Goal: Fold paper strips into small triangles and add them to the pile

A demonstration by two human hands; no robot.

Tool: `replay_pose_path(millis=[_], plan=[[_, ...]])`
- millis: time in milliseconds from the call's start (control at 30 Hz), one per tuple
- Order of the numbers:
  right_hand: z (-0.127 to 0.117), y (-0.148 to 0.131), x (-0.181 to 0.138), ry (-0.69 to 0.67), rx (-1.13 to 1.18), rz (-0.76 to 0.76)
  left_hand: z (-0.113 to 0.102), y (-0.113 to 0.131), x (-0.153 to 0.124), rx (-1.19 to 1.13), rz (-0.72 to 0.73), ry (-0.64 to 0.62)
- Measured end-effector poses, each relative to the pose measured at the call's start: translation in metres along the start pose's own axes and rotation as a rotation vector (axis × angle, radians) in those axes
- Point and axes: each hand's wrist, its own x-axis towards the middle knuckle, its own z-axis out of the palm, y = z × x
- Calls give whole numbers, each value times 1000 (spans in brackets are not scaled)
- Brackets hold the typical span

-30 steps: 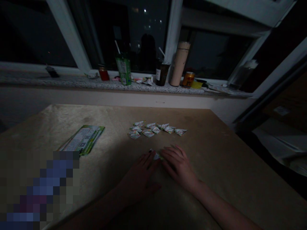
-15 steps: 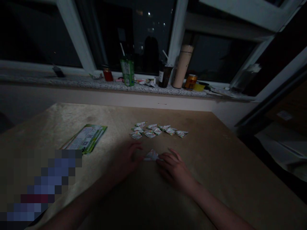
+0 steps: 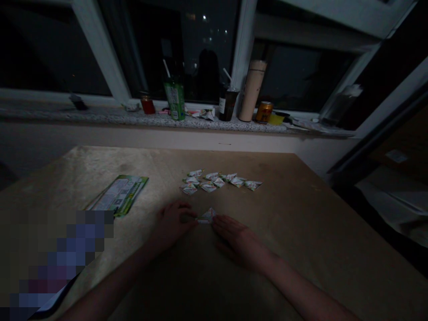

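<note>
A small folded paper triangle (image 3: 206, 216), pale with printed marks, lies on the table between my hands. At its left corner rests the thumb tip of my left hand (image 3: 174, 223); the other fingers curve above the table, apart from the thumb. My right hand (image 3: 236, 236) lies flat with fingers stretched out, their tips over the triangle's right corner. Beyond the hands sits a loose group of several similar folded paper pieces (image 3: 209, 186), white with green edges. Dim light blurs the finger details.
Green printed sheets or packets (image 3: 129, 191) lie on the wooden table (image 3: 284, 196) at left, near a pixelated object (image 3: 72, 254). Behind, the stone windowsill (image 3: 154, 119) carries a green cup (image 3: 175, 100), a dark cup (image 3: 228, 104), a tall beige flask (image 3: 253, 91) and an orange can (image 3: 264, 112).
My right hand has flattened and moved slightly left over the triangle's right side. The left hand's thumb has come to the left corner. The triangle has shifted slightly left in view.
</note>
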Motion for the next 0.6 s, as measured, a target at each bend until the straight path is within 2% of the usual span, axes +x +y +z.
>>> replay_pose_path(millis=[600], plan=[[-2, -2, 0, 28, -27, 3, -2, 1, 1, -42, -27, -15]])
